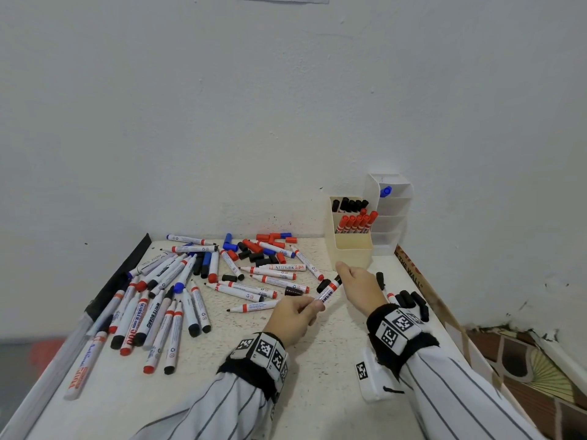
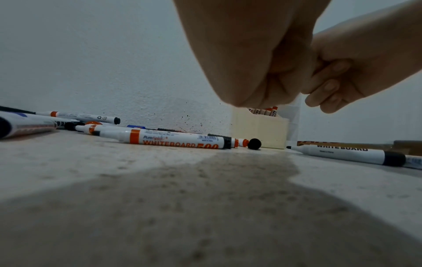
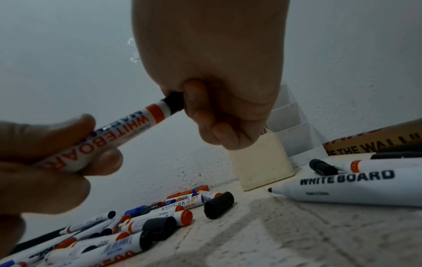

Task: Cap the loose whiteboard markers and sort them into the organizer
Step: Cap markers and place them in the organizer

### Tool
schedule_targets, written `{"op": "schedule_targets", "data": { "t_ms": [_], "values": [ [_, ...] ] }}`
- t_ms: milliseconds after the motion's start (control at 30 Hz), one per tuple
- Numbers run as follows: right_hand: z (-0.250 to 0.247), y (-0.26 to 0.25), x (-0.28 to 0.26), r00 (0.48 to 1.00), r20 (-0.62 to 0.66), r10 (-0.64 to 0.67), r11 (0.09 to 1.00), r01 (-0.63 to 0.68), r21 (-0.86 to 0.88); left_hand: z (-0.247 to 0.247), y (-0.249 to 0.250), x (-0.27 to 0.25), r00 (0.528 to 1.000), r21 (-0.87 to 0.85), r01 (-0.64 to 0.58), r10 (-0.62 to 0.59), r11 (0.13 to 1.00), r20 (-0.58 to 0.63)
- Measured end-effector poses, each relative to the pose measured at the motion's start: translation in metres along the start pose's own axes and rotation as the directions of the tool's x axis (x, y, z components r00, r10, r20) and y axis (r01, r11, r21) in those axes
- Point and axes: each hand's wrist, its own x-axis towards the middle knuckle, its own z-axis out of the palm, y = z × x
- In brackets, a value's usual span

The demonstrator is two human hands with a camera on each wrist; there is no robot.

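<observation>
My left hand (image 1: 313, 308) holds a white whiteboard marker (image 1: 328, 292) with an orange band by its barrel, slanted up to the right above the table. My right hand (image 1: 343, 281) curls its fingers round the black cap (image 3: 174, 103) on the marker's far end. In the right wrist view the barrel (image 3: 121, 135) reads WHITEBOARD between my left hand (image 3: 57, 144) and my right hand (image 3: 205, 112). The cream organizer (image 1: 352, 249) just behind holds red and black capped markers. A white tiered organizer (image 1: 395, 217) beside it holds one blue marker.
Several loose markers (image 1: 165, 300) and loose red, blue and black caps (image 1: 260, 249) cover the table's left and middle. More black caps and markers (image 1: 409, 301) lie at the right by a printed cardboard strip (image 1: 413, 274). The wall stands close behind.
</observation>
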Motion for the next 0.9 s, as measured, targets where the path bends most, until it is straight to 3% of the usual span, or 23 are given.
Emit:
{"op": "schedule_targets", "data": {
  "t_ms": [167, 300, 500, 700, 900],
  "values": [
    [0.005, 0.0, 0.002, 0.998, 0.066, -0.023, 0.995, 0.017, 0.097, -0.003, 0.002, -0.004, 0.987, -0.197, 0.128, -0.105, 0.972, 0.121],
    [0.007, -0.002, 0.001, 0.989, 0.129, -0.07, 0.99, 0.053, 0.134, -0.009, 0.003, -0.006, 0.978, -0.25, 0.184, -0.152, 0.95, 0.142],
    [0.005, 0.005, 0.006, 0.986, 0.159, -0.058, 0.995, 0.044, 0.086, -0.005, 0.003, -0.002, 0.985, -0.188, 0.15, -0.131, 0.971, 0.11],
    [-0.014, 0.019, 0.005, 0.975, 0.206, -0.087, 0.996, 0.091, -0.012, 0.001, 0.006, -0.001, 0.962, -0.058, 0.215, -0.201, 0.975, 0.187],
    [-0.05, 0.037, 0.011, 0.999, 0.036, -0.012, 0.995, 0.009, 0.103, 0.01, 0.011, 0.006, 0.951, 0.058, 0.249, -0.255, 0.967, 0.175]
  ]
}}
